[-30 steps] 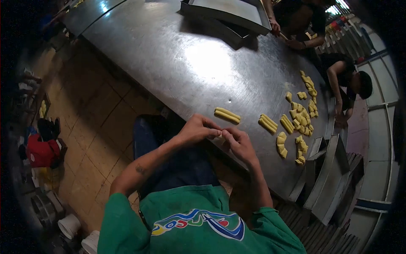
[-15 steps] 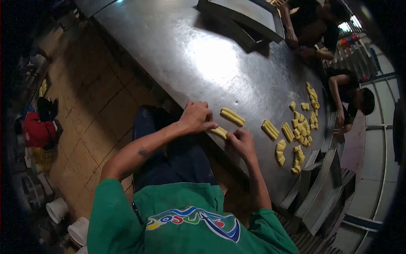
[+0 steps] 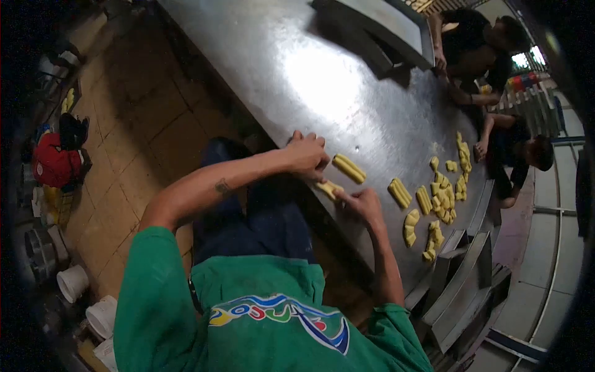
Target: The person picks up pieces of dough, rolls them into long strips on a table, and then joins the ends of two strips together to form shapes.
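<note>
The bare left hand (image 3: 307, 154) and bare right hand (image 3: 364, 207) touch opposite ends of a pale-yellow dough strip (image 3: 330, 188) by the grey metal table (image 3: 260, 56) edge, whether pinching I cannot tell, and uneven pulling might tear it

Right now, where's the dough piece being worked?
Head view, centre, at the near edge of the table: dough piece between left hand and right hand, dough rolls just above.

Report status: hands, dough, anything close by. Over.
Left hand, right hand at opposite ends of dough piece. Dough strips lie just beyond, on table.
</note>
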`<state>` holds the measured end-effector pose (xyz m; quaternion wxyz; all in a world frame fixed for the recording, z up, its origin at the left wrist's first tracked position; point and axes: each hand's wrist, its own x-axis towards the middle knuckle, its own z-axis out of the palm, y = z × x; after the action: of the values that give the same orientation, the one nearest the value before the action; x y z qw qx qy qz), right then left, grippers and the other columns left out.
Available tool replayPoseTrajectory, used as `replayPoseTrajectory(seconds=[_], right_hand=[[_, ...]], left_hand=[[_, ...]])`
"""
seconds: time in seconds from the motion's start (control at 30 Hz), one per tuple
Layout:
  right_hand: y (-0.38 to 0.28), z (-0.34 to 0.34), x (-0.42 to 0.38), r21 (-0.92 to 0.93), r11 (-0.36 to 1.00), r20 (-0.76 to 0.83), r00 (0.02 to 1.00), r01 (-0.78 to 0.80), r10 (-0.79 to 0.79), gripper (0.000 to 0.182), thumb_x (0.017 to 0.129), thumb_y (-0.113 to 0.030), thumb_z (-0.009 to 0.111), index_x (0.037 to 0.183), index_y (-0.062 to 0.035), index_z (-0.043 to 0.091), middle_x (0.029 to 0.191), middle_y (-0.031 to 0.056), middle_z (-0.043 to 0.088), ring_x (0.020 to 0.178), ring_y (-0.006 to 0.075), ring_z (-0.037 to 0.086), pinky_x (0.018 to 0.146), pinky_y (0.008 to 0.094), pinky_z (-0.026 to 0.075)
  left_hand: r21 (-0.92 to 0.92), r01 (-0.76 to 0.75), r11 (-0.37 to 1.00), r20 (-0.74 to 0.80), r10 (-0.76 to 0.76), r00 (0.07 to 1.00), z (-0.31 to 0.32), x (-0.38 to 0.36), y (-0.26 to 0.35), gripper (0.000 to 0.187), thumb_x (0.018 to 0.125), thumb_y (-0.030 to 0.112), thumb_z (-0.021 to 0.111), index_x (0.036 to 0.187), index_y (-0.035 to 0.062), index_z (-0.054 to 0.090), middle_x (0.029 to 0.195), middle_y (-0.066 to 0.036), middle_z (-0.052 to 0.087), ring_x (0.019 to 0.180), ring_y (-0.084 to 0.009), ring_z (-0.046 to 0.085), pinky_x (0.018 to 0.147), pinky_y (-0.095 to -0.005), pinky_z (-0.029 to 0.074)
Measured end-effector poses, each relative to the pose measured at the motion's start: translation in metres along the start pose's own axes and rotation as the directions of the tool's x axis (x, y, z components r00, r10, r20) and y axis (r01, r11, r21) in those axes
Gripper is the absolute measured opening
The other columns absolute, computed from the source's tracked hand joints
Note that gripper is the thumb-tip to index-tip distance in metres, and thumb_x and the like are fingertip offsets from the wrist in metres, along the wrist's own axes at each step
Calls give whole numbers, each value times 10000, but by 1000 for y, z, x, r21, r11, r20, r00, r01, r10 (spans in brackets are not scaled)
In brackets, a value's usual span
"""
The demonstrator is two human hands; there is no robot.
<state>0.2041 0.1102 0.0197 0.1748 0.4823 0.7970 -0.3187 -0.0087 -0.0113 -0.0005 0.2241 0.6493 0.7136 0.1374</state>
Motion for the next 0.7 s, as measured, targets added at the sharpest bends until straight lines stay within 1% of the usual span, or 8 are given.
replayPoseTrajectory(seconds=[0.1, 0.23, 0.33, 0.4, 0.43, 0.53, 0.67, 0.7], right_hand=[[6, -2, 1, -110, 958, 4, 964, 264, -266, 575, 718, -568, 773, 690, 4, 735, 505, 62, 586, 459, 116, 548, 462, 333, 431], [-5, 3, 8, -213, 941, -79, 955, 263, -285, 600, 702, -569, 786, 654, 25, 715, 494, 64, 568, 448, 124, 542, 451, 335, 423], [-15, 3, 14, -147, 973, -142, 970, 178, -199, 768, 619, -722, 751, 603, 41, 666, 482, 69, 553, 457, 183, 553, 492, 381, 442], [-24, 2, 9, -100, 988, -64, 990, 120, -126, 606, 710, -543, 795, 576, 32, 655, 494, 56, 558, 437, 133, 537, 442, 327, 416], [-12, 6, 11, 26, 995, 9, 995, 97, -97, 610, 717, -548, 792, 576, 28, 651, 491, 49, 553, 415, 135, 527, 421, 312, 406], [15, 0, 13, 57, 981, -1, 982, 186, -186, 614, 723, -557, 786, 587, 27, 654, 489, 47, 549, 401, 137, 525, 406, 308, 404], [4, -1, 23, 22, 995, 4, 995, 98, -98, 662, 733, -619, 740, 573, 16, 640, 475, 58, 544, 403, 156, 551, 406, 314, 427], [3, 10, 25, -95, 972, -122, 967, 214, -225, 712, 727, -671, 705, 566, 19, 638, 466, 61, 541, 410, 170, 567, 414, 315, 448]], left_hand=[[-62, -56, 996, 34, 58, 998, -8, -6, 0, 471, 637, 635, 753, 739, 180, 681, 1036, -99, 545, 1118, -299, 449, 895, -522, 300], [-60, 11, 998, 37, -9, 999, -7, 0, 10, 458, 628, 601, 766, 750, 164, 698, 1076, -108, 550, 1129, -303, 455, 896, -528, 306], [-49, 152, 987, 34, -150, 988, 1, 11, 20, 476, 611, 542, 793, 865, 146, 719, 1131, -124, 550, 1148, -325, 459, 897, -538, 316], [4, 237, 972, -55, -236, 970, 10, 12, 30, 511, 623, 469, 807, 992, 130, 708, 1166, -136, 548, 1164, -348, 458, 891, -551, 328], [-12, 203, 979, -35, -203, 979, 8, 8, 29, 507, 650, 429, 805, 1056, 151, 686, 1163, -140, 546, 1167, -358, 452, 889, -559, 330], [-79, 129, 988, 87, -122, 989, -11, -2, 10, 360, 673, 460, 789, 896, 185, 720, 1153, -97, 552, 1167, -328, 452, 891, -567, 319], [-134, 185, 974, 39, -182, 983, -10, 2, 11, 368, 668, 491, 773, 835, 169, 716, 1073, -85, 584, 1143, -310, 465, 889, -553, 316], [-104, 172, 980, -41, -177, 983, -1, 3, 10, 374, 697, 513, 760, 815, 166, 686, 1038, -87, 570, 1124, -307, 466, 888, -550, 309]])
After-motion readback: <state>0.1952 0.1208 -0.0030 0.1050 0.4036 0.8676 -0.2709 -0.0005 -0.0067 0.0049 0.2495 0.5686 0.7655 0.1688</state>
